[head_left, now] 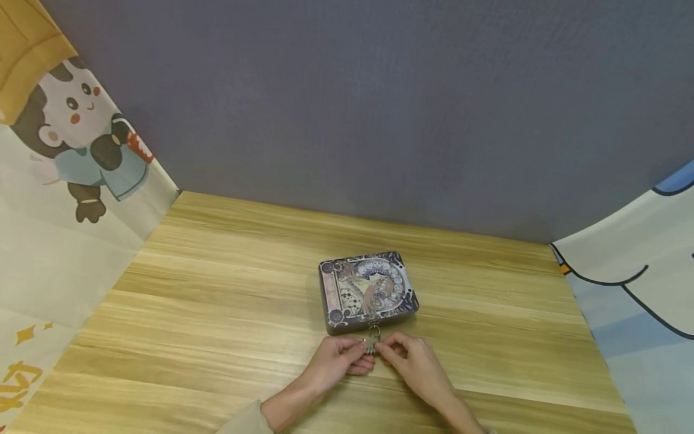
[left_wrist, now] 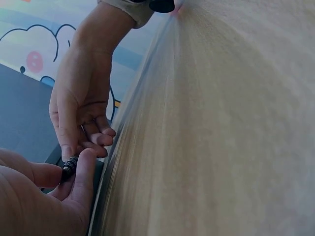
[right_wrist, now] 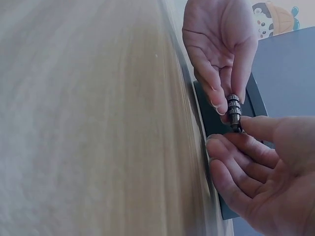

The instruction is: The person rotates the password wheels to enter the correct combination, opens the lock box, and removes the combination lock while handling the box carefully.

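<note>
On the wooden table lies a dark rectangular tin box (head_left: 352,286) with an ornate picture of a figure on its lid. A small combination padlock (head_left: 370,345) hangs by its shackle from the clasp at the box's near side. My left hand (head_left: 337,364) pinches the padlock between thumb and forefinger from the left. From the other side my right hand (head_left: 418,365) grips it with thumb and fingertips. In the right wrist view, numbered dials show on the padlock (right_wrist: 234,105) between both hands. The digits are too small to read.
The wooden tabletop (head_left: 217,289) spreads out around the box. A grey panel (head_left: 347,108) stands along its far edge. Cartoon-printed cloths hang at the left (head_left: 76,253) and right (head_left: 640,337).
</note>
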Demonstrator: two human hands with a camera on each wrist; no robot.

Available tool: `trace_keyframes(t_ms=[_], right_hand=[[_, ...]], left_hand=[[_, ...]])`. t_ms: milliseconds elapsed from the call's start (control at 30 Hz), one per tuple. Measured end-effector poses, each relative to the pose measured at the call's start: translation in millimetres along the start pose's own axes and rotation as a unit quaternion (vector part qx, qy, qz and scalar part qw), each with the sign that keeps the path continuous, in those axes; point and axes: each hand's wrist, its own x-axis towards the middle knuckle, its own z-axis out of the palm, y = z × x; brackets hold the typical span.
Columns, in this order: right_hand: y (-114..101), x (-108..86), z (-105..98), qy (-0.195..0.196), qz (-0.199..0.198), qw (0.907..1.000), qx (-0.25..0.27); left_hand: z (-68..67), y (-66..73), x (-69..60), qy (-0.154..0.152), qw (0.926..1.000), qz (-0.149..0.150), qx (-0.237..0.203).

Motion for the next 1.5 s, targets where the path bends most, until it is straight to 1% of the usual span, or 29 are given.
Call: trace_keyframes(t_ms=[100,267,500,633,867,1133,1300,1500], right_hand=[[0,0.3,-1,-0.002,-0.006,1.0000,0.006],[2,1.6,-2,-0.015,0.014,0.9997,0.012],[2,2.9,1,0.001,0.030,0.9993,0.023],[2,3.4,2,-0.004,0.040,0.9983,0.042],[2,5.5,2,-0.017,0.050,0.9939,0.096],[3,9.2,1,-0.034,0.075,0.9872,0.137],[4,13.0,2,-0.039,0.083,0.9848,0.148],[4,15.1,2,-0.050,0.079,0.9829,0.159]], left_hand=[[-0.6,0.8,-1.0,-0.002,1.0000,0.003,-0.002],[-0.5,2.5,-1.9,0.000,1.0000,0.001,-0.007],[-0.5,1.9,-2.2,0.002,1.0000,0.003,-0.004],[-0.4,1.1,-2.6,0.004,1.0000,0.001,-0.004],[-0.4,0.9,-2.3,0.000,1.0000,0.002,-0.002],[0.2,2.0,-2.3,-0.006,0.9999,0.009,0.007],[-0.2,2.2,-2.4,-0.006,0.9999,0.008,0.003],[-0.2,3.1,-3.1,-0.005,1.0000,0.008,0.000]])
